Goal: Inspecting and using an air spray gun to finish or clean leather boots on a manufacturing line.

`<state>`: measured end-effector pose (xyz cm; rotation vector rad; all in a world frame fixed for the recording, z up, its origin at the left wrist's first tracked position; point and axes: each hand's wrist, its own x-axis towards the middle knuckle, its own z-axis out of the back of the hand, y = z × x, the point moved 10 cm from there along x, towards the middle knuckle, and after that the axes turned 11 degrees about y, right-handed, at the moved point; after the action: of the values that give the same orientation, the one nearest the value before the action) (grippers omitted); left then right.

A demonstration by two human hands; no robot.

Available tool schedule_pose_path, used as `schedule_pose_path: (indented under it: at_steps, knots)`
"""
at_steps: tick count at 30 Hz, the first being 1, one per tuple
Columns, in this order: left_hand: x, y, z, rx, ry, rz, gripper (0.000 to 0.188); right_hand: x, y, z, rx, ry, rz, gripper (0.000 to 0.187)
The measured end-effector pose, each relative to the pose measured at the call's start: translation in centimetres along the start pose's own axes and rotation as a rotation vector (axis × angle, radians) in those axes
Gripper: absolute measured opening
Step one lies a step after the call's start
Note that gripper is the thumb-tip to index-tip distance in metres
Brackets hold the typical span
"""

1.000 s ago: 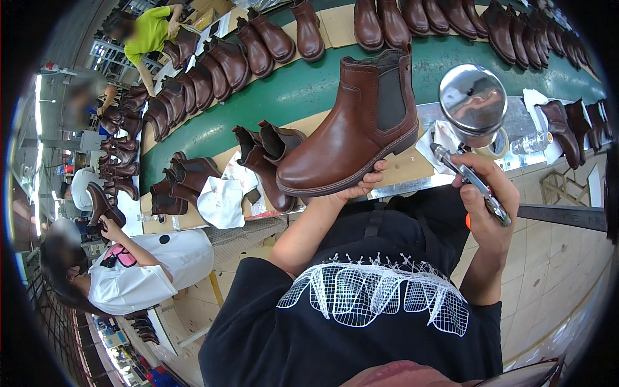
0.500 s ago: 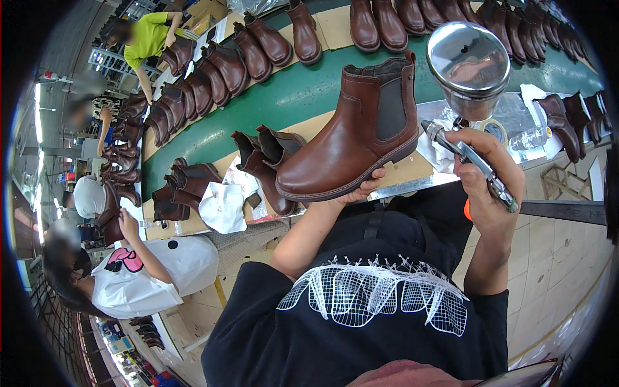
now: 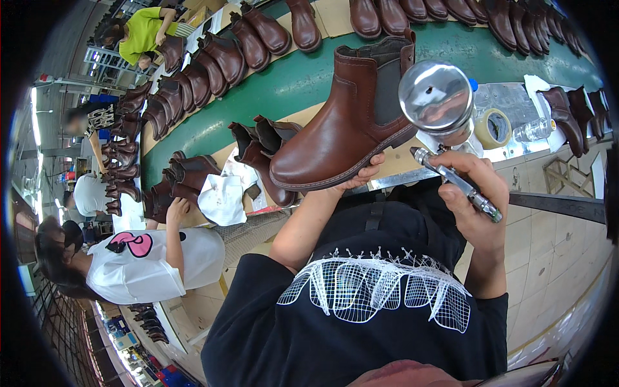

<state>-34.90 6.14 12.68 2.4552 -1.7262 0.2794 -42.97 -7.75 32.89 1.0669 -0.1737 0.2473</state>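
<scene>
The left hand grips a brown leather ankle boot. The right hand, clasping a silver metal spray gun, has moved nearer the boot's heel, seemingly within working reach.

- Bright, even indoor light falls on me; white strip lights glow at far left.
- Reflections gleam across the metal spray gun in my right hand, with softer shine on the boot I hold.
- Near things look sharp to me; the edges curve strongly and darken to black.
</scene>
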Motion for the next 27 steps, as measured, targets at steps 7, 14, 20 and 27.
schedule_pose_path:
  at_steps: [7,14,20,27]
  knots:
    - [-0.1,0.3,-1.0,0.022,0.062,0.033,0.082,-1.1,-1.3,-0.4,0.103,-0.044,-0.031,0.028]
    - [-0.6,0.9,-1.6,0.088,0.059,0.113,0.094,-1.6,-1.7,0.9,0.038,-0.112,-0.045,0.024]
    - [-1.7,0.7,-0.3,0.118,-0.128,0.093,0.099,-1.7,-2.1,1.0,0.105,-0.147,-0.057,0.022]
    - [-2.2,0.9,-0.2,0.118,0.024,0.116,0.088,-1.1,-1.5,1.6,0.147,-0.158,-0.061,0.022]
